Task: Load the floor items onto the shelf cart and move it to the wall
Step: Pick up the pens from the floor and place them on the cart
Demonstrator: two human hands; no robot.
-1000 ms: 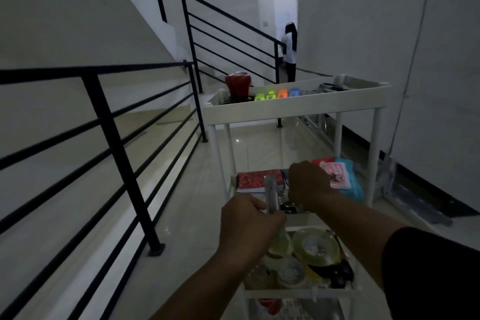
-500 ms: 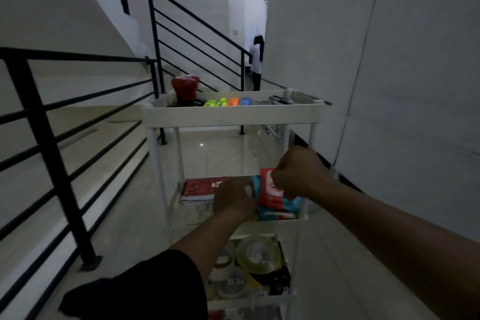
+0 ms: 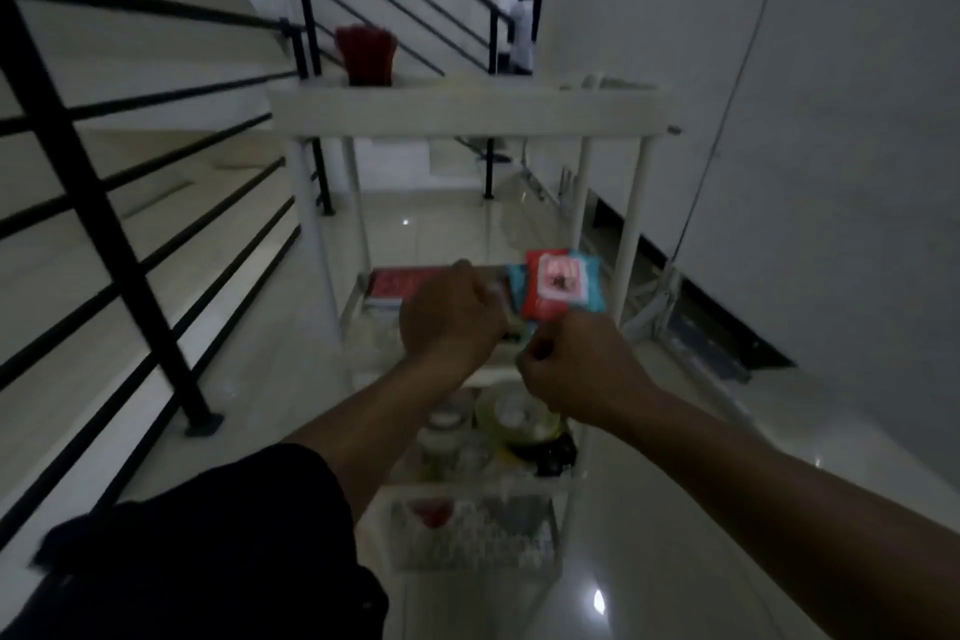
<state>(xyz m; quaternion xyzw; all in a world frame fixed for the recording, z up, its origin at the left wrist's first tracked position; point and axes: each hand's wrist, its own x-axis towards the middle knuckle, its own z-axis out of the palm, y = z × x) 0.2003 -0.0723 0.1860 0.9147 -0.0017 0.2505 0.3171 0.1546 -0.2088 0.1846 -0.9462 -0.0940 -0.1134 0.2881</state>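
White plastic shelf cart (image 3: 467, 112) is standing on the glossy floor (image 3: 675, 509) between the black stair railing (image 3: 104, 203) on the left and the wall (image 3: 805, 94) on the right. Top tray is carrying a red container (image 3: 366, 53) at its far left corner; other contents there are too blurred to identify. Middle shelf is holding a red book (image 3: 392, 287) on the left and a red-and-white packet (image 3: 558, 283) lying over a blue packet (image 3: 592, 296) on the right. Lower shelf is holding a roll of clear tape (image 3: 511, 413), small clear jars (image 3: 447, 431) to its left and a dark object (image 3: 550, 452) near the right edge. Bottom basket (image 3: 467, 530) is showing something red, blurred.

Left hand (image 3: 452, 320) is curling closed at the near edge of the middle shelf, and right hand (image 3: 576, 364) is fisted just beside it; both are appearing to grip the cart frame, though what exactly sits inside each fist cannot be told. A person (image 3: 522, 23) is standing far down the corridor.
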